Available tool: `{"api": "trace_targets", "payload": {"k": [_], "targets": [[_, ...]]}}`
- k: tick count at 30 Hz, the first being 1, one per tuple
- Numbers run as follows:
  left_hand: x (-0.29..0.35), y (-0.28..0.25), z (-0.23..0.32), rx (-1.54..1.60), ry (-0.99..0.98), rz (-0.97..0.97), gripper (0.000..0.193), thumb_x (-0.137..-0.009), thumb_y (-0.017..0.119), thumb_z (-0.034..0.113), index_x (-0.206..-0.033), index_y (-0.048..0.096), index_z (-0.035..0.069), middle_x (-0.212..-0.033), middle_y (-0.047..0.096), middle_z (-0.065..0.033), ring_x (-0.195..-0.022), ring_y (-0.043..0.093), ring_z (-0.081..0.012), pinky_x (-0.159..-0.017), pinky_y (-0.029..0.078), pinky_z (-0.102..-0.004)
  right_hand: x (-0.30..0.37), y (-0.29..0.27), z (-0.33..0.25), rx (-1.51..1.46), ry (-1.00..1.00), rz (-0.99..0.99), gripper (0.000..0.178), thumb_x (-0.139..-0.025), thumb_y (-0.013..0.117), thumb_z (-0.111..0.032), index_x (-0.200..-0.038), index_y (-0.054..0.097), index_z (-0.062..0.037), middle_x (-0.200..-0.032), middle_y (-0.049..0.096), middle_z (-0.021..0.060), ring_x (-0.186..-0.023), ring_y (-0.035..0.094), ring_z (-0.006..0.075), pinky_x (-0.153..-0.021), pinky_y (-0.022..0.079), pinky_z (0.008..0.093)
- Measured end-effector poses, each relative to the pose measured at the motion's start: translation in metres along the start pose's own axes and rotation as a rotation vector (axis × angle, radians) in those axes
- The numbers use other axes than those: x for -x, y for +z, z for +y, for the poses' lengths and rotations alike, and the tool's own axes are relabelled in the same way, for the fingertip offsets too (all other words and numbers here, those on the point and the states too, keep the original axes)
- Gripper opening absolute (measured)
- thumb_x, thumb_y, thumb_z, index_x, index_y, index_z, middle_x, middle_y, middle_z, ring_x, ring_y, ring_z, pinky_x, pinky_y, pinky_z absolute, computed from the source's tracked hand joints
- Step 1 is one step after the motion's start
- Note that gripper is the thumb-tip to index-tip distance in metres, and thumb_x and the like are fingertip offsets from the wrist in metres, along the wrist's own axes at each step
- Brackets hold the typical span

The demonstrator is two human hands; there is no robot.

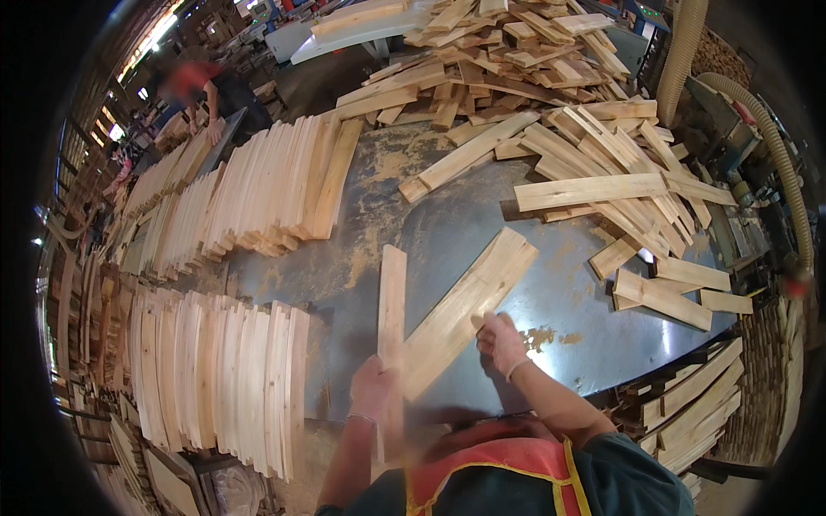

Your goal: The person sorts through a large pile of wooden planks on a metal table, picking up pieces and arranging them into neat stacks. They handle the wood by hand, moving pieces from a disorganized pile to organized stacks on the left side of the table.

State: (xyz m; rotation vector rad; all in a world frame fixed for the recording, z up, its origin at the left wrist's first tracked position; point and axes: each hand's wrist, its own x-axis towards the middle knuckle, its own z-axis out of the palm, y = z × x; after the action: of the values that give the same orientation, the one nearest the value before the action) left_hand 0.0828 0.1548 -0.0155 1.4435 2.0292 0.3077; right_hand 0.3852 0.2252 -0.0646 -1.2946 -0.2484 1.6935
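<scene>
A narrow wooden board stands lengthwise in front of me, with my left hand closed around its lower part. Just to its right lies a wider pale plank, slanting away toward the far right on the metal table. Its near end reaches close to the narrow board. My right hand is closed at the plank's right edge, thumb and fingers pinched there. The palm side of that hand is hidden.
Neat rows of boards stand on edge at left, with another row behind. Loose planks are heaped at far right, below a bigger pile. Sawdust lies on the table. Another person works at far left.
</scene>
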Motion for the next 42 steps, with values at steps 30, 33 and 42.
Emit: {"api": "trace_targets", "payload": {"k": [30, 33, 42], "targets": [[-0.042, 0.001, 0.077, -0.362, 0.008, -0.281, 0.128, -0.070, 0.091, 0.046, -0.171, 0.019, 0.017, -0.167, 0.036, -0.0211, -0.151, 0.043, -0.0395, -0.120, 0.045, -0.0460, -0.181, -0.061, -0.332, 2.494, -0.621, 0.159, 0.067, -0.083, 0.079, -0.041, -0.139, 0.061, -0.0103, -0.130, 0.071, 0.0144, -0.124, 0.066, 0.0361, -0.105, 0.050, 0.0471], [-0.059, -0.016, 0.043, -0.373, 0.068, -0.231, 0.125, -0.071, 0.089, 0.045, -0.171, 0.019, 0.015, -0.165, 0.040, -0.0209, -0.147, 0.049, -0.0404, -0.117, 0.047, -0.0467, -0.138, -0.012, -0.322, 2.366, -0.247, -0.364, 0.065, -0.083, 0.077, -0.049, -0.127, 0.066, -0.0031, -0.119, 0.076, 0.0178, -0.104, 0.075, 0.0354, -0.090, 0.058, 0.0450], [-0.028, -0.025, 0.058, -0.304, -0.078, -0.380, 0.097, -0.086, 0.065, 0.041, -0.169, 0.023, 0.012, -0.152, 0.055, -0.0233, -0.128, 0.063, -0.0452, -0.108, 0.051, -0.0509, -0.052, 0.050, -0.041, 1.093, 0.125, -0.475, 0.054, -0.101, 0.066, -0.041, -0.134, 0.059, 0.0021, -0.097, 0.069, 0.0111, -0.078, 0.067, 0.0142, -0.064, 0.057, 0.0299]]}}
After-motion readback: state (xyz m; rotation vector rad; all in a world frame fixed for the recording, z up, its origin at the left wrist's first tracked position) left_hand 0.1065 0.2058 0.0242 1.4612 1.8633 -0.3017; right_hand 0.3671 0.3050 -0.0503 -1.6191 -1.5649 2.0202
